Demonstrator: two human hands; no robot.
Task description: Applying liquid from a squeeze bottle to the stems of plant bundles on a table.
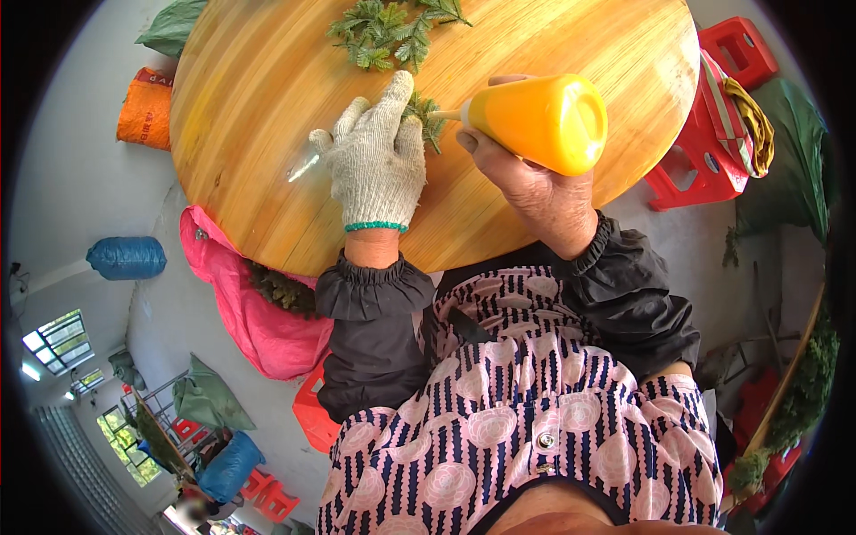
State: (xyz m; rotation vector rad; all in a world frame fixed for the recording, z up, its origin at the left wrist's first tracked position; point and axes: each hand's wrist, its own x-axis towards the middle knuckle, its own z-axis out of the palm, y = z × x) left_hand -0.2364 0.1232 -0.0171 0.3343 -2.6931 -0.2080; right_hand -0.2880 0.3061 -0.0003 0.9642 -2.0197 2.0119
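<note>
My left hand, in a white knitted glove with a green cuff edge, is over the round wooden table. A small green artificial-looking sprig sits between its thumb and forefinger, partly hidden by the glove. My bare right hand is wrapped round a yellow squeeze bottle, tilted nearly on its side. The bottle's narrow nozzle points left and meets the sprig; whether anything is coming out cannot be seen. Beyond my left hand, a cluster of similar green sprigs lies on the tabletop.
A pink sack with dark greenery inside leans at the table's near left edge. Red plastic stools stand on the right, with a green sack behind. An orange sack and a blue bundle are on the left floor.
</note>
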